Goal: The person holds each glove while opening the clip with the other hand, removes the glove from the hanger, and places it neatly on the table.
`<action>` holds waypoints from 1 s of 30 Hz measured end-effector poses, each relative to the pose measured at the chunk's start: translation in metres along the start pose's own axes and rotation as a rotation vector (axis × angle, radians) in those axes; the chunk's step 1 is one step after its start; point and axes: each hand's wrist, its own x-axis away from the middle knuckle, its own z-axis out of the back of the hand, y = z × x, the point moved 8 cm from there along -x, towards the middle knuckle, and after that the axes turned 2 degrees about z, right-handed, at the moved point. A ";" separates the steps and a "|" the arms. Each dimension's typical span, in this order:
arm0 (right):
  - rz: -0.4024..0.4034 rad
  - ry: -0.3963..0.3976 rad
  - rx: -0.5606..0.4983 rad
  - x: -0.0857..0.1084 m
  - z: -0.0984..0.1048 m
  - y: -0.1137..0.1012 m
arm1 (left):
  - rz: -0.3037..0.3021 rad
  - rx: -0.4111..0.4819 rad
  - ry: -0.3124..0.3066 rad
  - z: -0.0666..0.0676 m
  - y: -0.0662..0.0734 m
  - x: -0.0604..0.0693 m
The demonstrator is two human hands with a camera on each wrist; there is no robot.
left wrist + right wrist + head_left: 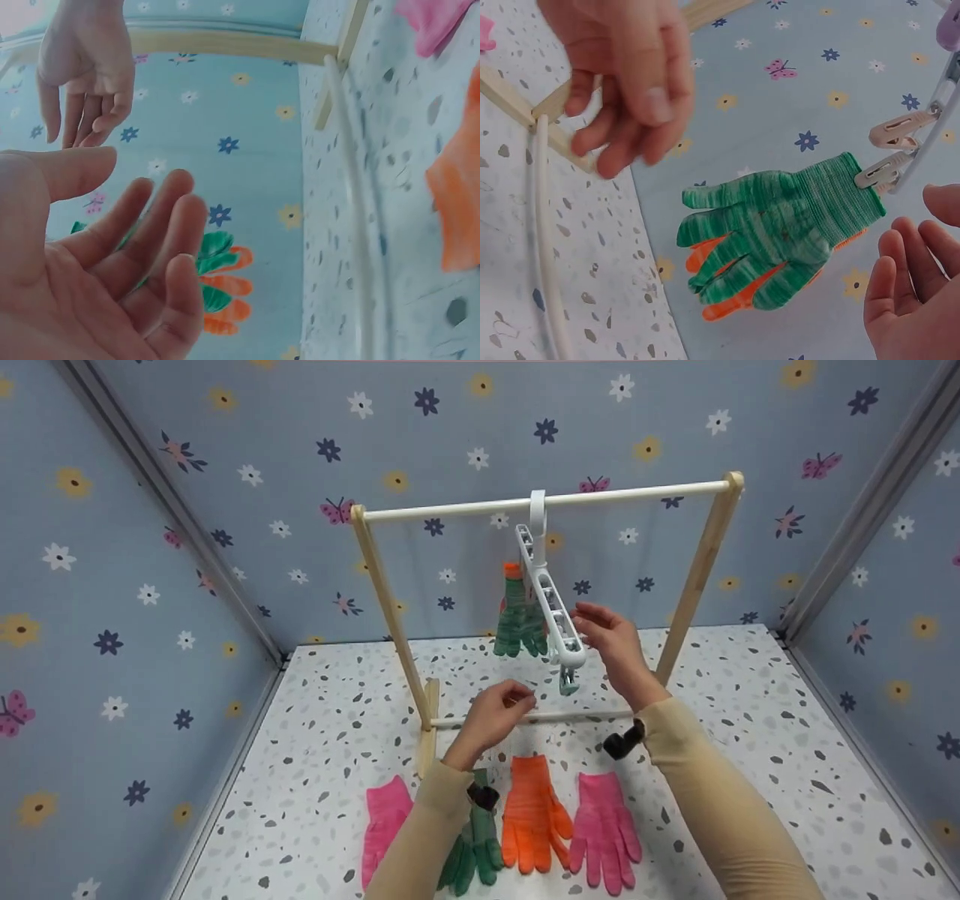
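A white clip hanger [572,657] hangs by its hook from the rack's top rod. Clipped to its far part is a green glove [769,206], with an orange glove [727,306] behind it. My right hand [613,649] is beside the hanger's near half on the right, fingers loosely bent and holding nothing. Lower and to the left, my left hand [496,712] is in the air near the lower rod with relaxed, slightly curled fingers and an empty palm. Pale clips [900,129] without gloves show along the hanger in the right wrist view.
The wooden rack [697,574] stands on a speckled table [315,742], with a white lower rod [577,716]. In front lie a pink glove [386,806], green gloves [486,840] partly behind my left sleeve, an orange glove [531,810] and another pink glove [602,825]. Flowered walls enclose the table.
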 end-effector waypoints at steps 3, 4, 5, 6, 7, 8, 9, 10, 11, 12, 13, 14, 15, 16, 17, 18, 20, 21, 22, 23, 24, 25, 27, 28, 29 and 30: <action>0.019 0.006 -0.002 -0.003 -0.003 -0.004 | -0.024 0.055 0.092 0.015 0.004 -0.011; 0.022 0.009 0.003 -0.005 -0.004 -0.004 | -0.021 0.070 0.123 0.019 0.005 -0.015; 0.027 0.012 0.016 -0.006 -0.006 -0.005 | -0.019 0.085 0.153 0.023 0.005 -0.019; 0.026 0.014 0.033 -0.008 -0.007 -0.005 | -0.009 0.101 0.185 0.028 0.005 -0.022; 0.023 0.012 0.054 -0.010 -0.010 -0.006 | 0.003 0.111 0.219 0.032 0.005 -0.025; 0.019 0.008 0.076 -0.011 -0.012 -0.006 | 0.011 0.121 0.255 0.036 0.005 -0.028; 0.016 0.004 0.094 -0.013 -0.014 -0.007 | 0.020 0.137 0.290 0.040 0.005 -0.031; 0.016 0.002 0.112 -0.015 -0.016 -0.007 | 0.023 0.155 0.320 0.043 0.005 -0.034; 0.021 0.001 0.120 -0.017 -0.018 -0.009 | 0.023 0.176 0.348 0.046 0.005 -0.037; 0.028 0.001 0.129 -0.019 -0.020 -0.011 | 0.027 0.193 0.371 0.048 0.005 -0.039; 0.040 -0.001 0.135 -0.021 -0.021 -0.013 | 0.026 0.208 0.389 0.049 0.005 -0.042; 0.052 -0.002 0.138 -0.023 -0.022 -0.016 | 0.021 0.219 0.398 0.049 0.005 -0.046; 0.064 -0.003 0.142 -0.024 -0.023 -0.018 | 0.019 0.226 0.401 0.049 0.006 -0.049; 0.075 -0.006 0.154 -0.026 -0.025 -0.021 | 0.023 0.228 0.400 0.049 0.007 -0.052; 0.084 -0.008 0.167 -0.028 -0.025 -0.023 | 0.023 0.226 0.398 0.048 0.008 -0.056; 0.091 -0.012 0.183 -0.029 -0.026 -0.025 | 0.026 0.218 0.396 0.048 0.009 -0.059; 0.099 -0.021 0.217 -0.031 -0.028 -0.028 | 0.016 0.203 0.402 0.049 0.012 -0.065; 0.104 -0.024 0.234 -0.032 -0.029 -0.030 | 0.014 0.198 0.412 0.050 0.013 -0.068; 0.110 -0.028 0.254 -0.033 -0.030 -0.031 | 0.010 0.196 0.424 0.052 0.014 -0.071; 0.118 -0.034 0.271 -0.034 -0.031 -0.032 | 0.004 0.192 0.439 0.054 0.015 -0.074; 0.122 -0.041 0.287 -0.035 -0.033 -0.033 | 0.001 0.187 0.455 0.056 0.016 -0.076; 0.126 -0.047 0.304 -0.037 -0.035 -0.034 | -0.002 0.187 0.470 0.059 0.016 -0.079; 0.122 -0.062 0.314 -0.041 -0.037 -0.035 | 0.002 0.183 0.492 0.063 0.015 -0.083; 0.117 -0.066 0.316 -0.042 -0.038 -0.035 | 0.005 0.182 0.497 0.065 0.014 -0.085; 0.114 -0.070 0.317 -0.044 -0.040 -0.035 | 0.008 0.183 0.499 0.067 0.014 -0.087; 0.109 -0.074 0.313 -0.046 -0.041 -0.035 | 0.013 0.188 0.497 0.068 0.014 -0.089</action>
